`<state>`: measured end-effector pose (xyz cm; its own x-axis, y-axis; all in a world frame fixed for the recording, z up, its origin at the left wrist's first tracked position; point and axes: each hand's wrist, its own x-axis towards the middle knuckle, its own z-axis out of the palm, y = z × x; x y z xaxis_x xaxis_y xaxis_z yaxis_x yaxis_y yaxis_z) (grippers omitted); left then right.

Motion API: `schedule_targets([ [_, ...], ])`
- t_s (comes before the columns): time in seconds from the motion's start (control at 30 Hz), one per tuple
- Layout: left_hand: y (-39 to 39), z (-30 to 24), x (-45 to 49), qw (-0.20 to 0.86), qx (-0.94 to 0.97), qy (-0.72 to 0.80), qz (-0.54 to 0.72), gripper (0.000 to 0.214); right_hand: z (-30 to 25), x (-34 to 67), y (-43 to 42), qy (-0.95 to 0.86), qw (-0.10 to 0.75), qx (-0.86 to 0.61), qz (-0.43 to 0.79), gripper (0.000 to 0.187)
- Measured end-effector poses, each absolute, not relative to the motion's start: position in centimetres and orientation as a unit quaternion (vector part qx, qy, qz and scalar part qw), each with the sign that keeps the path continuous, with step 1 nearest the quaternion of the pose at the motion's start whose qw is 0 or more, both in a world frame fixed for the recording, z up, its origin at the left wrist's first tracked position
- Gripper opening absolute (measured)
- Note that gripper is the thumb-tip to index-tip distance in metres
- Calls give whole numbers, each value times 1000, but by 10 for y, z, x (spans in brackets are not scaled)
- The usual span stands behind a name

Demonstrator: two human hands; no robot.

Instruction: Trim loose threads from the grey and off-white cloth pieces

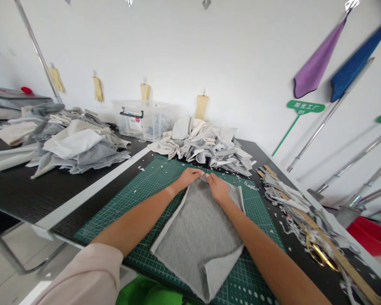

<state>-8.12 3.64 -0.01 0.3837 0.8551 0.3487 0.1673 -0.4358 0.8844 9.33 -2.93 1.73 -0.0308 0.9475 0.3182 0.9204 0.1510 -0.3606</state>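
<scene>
A piece of grey fabric [206, 224] lies on the green cutting mat [146, 186], its near right corner folded over to show a paler underside. My left hand [191, 176] pinches the far edge of this fabric. Close beside it, my right hand [218, 187] grips the same edge, the thumbs almost meeting. The fabric's near end reaches past the mat's front part toward me.
Behind the mat is a heap of fabric scraps [209, 144]; a larger heap [79, 144] lies left. A clear plastic box [139, 123] stands at the back. At right lie gold-handled scissors [320, 254], a wooden strip [346, 267] and offcuts. A red dustpan [373, 235] is beyond.
</scene>
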Motion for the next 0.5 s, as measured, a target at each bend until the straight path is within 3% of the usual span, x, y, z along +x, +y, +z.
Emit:
schedule_targets([
  [0.2,37,0,-81,370,741,348,440,38,16,95,-27,-689,324,-642,92,50],
  [0.33,33,2,-81,286,751,388,452,33,18,99,-24,-643,403,-632,155,54],
  [0.5,25,2,-82,175,728,491,445,28,19,104,-21,-613,435,-629,200,53],
])
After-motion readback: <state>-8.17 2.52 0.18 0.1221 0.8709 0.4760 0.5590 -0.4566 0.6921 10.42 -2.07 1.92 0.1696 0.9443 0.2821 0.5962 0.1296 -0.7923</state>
